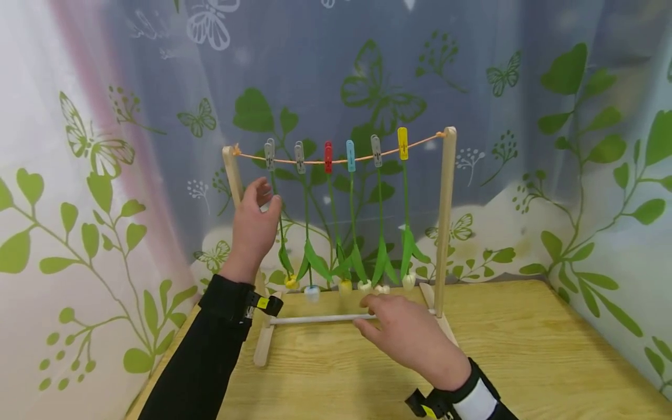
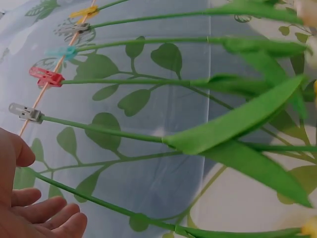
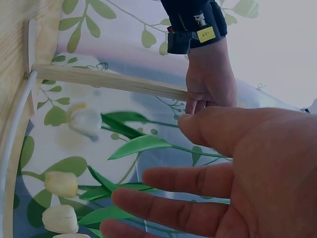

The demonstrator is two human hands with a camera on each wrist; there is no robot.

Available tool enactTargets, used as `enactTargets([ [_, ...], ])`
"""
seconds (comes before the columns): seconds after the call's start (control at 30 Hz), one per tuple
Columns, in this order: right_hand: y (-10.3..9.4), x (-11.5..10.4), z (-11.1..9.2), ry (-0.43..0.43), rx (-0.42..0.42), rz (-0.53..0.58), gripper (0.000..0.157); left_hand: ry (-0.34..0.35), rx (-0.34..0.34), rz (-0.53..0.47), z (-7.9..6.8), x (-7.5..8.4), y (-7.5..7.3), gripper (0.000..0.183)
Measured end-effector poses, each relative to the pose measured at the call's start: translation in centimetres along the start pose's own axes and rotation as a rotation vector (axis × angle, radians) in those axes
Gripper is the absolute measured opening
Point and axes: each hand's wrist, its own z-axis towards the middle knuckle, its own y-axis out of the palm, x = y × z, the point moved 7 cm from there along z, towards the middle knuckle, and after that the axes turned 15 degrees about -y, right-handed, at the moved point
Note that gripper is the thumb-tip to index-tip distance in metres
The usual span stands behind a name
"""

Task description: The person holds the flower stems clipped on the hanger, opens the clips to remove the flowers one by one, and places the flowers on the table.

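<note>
Several artificial tulips hang head-down from an orange string [image 1: 315, 161], each stem held by a clothespin. My left hand [image 1: 256, 224] is raised beside the leftmost tulip, a yellow one [image 1: 291, 282], under a grey clothespin [image 1: 270, 154]. In the left wrist view its loosely bent fingers [image 2: 44, 208] lie close to that green stem [image 2: 106, 199]; whether they touch it cannot be told. Lower down, my right hand [image 1: 412, 335] hovers before the white blooms on the right with fingers spread and nothing held. A pale blue tulip [image 1: 312, 293] hangs second from left.
A wooden frame with two posts [image 1: 446, 221] carries the string. A white rod [image 1: 320, 319] joins its feet near the wood-grain tabletop [image 1: 525, 338]. Behind stands a curtain [image 1: 499, 175] printed with leaves and butterflies. Red, blue and yellow clothespins [image 1: 402, 143] also sit on the string.
</note>
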Motion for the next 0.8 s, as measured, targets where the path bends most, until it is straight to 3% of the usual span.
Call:
enactTargets([
  [0.47,0.3,-0.1,-0.1,-0.007,-0.027,0.022,0.036,0.001,0.041,-0.012,0.9,1.5,-0.6,0.053],
  [0.8,0.4,-0.1,-0.1,-0.009,-0.032,0.049,0.036,-0.022,0.029,0.004,1.2,2.1,0.0,0.050],
])
